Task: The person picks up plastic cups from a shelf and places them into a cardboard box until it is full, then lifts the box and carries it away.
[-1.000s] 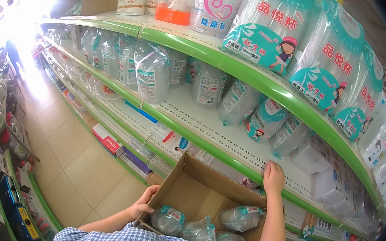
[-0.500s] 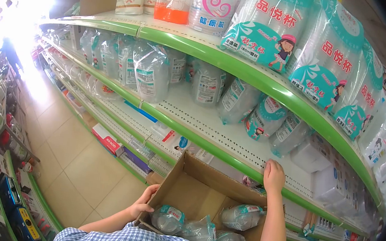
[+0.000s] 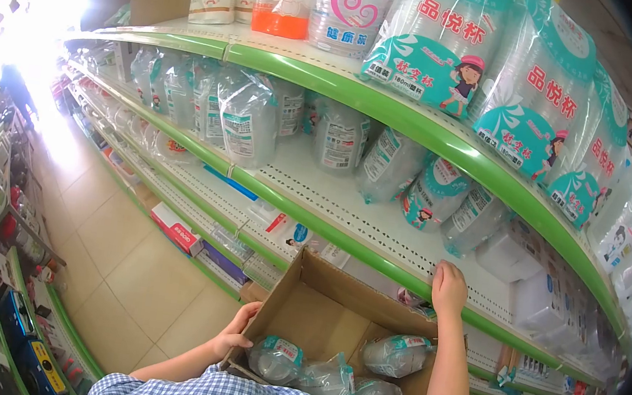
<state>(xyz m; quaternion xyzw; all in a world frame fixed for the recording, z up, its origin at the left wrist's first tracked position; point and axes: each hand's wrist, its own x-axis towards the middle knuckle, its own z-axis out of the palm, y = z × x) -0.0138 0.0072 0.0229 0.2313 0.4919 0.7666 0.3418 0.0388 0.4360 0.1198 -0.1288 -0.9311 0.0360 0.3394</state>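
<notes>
A cardboard box is held open against my front, below the shelf. Inside lie several wrapped packs of clear plastic cups, among them a pack on the right and a pack at the near left. My left hand grips the box's left wall, thumb on the inner side and fingers outside. Over the box's right side reaches my right arm. My right hand is closed over the green front edge of the middle shelf, its fingertips partly hidden. Just behind it stands a cup pack.
More cup packs line the middle shelf, with white boxes to the right. Large cup packs fill the upper shelf, which juts out overhead. Tiled aisle floor and another stocked shelf lie left.
</notes>
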